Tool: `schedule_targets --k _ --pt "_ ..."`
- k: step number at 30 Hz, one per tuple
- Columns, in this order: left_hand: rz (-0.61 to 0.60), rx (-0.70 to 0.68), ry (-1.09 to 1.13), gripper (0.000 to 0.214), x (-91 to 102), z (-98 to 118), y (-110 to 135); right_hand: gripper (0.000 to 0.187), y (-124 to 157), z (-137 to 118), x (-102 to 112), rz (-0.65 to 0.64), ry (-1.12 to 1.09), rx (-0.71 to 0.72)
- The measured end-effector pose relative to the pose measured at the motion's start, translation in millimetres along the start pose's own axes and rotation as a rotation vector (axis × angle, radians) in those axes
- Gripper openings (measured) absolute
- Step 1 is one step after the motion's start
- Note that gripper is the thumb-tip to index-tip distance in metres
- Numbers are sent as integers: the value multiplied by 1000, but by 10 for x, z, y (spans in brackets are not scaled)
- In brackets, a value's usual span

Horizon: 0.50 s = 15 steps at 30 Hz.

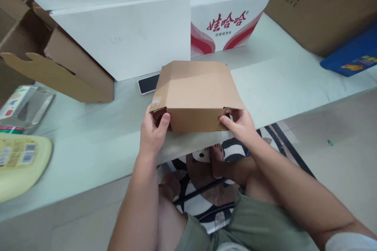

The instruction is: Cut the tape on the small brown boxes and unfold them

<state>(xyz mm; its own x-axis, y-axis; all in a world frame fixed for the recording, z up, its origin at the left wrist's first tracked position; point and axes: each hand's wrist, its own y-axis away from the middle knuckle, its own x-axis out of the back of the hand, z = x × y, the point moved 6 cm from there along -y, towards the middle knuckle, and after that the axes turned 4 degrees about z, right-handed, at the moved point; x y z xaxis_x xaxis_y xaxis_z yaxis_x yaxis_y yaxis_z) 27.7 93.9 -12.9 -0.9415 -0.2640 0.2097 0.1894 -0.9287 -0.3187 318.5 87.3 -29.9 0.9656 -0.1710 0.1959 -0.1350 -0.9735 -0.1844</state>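
A small brown cardboard box [194, 90] rests on the pale ledge [97, 141] right in front of me, its lid folded down. My left hand [153, 130] grips the box's near left corner, thumb pressed on the front flap. At the near right corner my right hand [240, 122] pinches the flap with thumb and fingers. Both hands are closed on the box.
A phone [148, 83] lies flat behind the box. Large white boxes [126, 35] and a red-printed white carton [226, 19] stand behind it. An open brown carton [59, 66] is at left, a yellow pack [20, 162] at far left, a big brown box [321, 8] and blue item [353, 57] at right.
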Motion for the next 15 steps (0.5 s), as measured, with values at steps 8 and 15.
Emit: schedule_targets --k 8,15 --pt "42 135 -44 54 77 65 -15 47 -25 -69 128 117 -60 -68" --pt "51 132 102 18 173 -53 -40 37 -63 -45 279 343 -123 -62"
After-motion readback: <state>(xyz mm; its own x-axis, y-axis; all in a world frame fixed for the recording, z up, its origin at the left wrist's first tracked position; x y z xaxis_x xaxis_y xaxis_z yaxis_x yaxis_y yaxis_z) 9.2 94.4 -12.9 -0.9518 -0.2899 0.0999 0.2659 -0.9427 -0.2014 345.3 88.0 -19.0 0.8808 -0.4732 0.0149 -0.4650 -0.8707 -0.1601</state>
